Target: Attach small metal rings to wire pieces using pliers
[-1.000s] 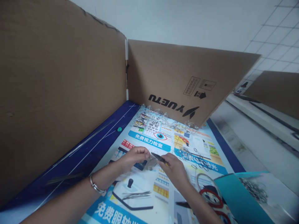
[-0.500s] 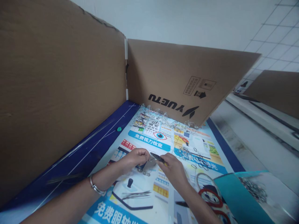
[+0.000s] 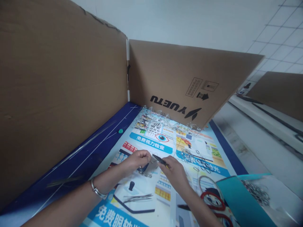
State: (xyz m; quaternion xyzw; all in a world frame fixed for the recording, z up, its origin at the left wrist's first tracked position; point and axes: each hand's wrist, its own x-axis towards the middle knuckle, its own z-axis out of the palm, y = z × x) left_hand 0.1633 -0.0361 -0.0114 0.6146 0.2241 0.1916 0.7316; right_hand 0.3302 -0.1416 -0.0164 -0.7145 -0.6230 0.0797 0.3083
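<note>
My left hand (image 3: pixel 139 159), with a metal bangle (image 3: pixel 98 190) on its wrist, is closed in a pinch on what looks like a thin wire; the fingers hide most of it. In my right hand (image 3: pixel 176 171) is a pair of pliers (image 3: pixel 162 160) with dark jaws and a bit of yellow on the handle. The jaw tips point left, close to the left fingertips. Just below the left hand, small shiny clear pieces (image 3: pixel 148 175) hang or lie over the printed sheet (image 3: pixel 163 208); I cannot tell which.
Cardboard walls (image 3: pixel 71 88) stand left and behind. Clear wire-like pieces (image 3: pixel 153 115) line the back. Dark rings (image 3: pixel 204 170) lie right of centre, cut wires (image 3: pixel 138 198) in front. Red-handled scissors (image 3: pixel 215 205) lie beside a teal-edged container (image 3: pixel 246 198) with metal bits.
Both hands and the pliers hold almost the same place. The small shiny pieces under the left hand have shifted very slightly.
</note>
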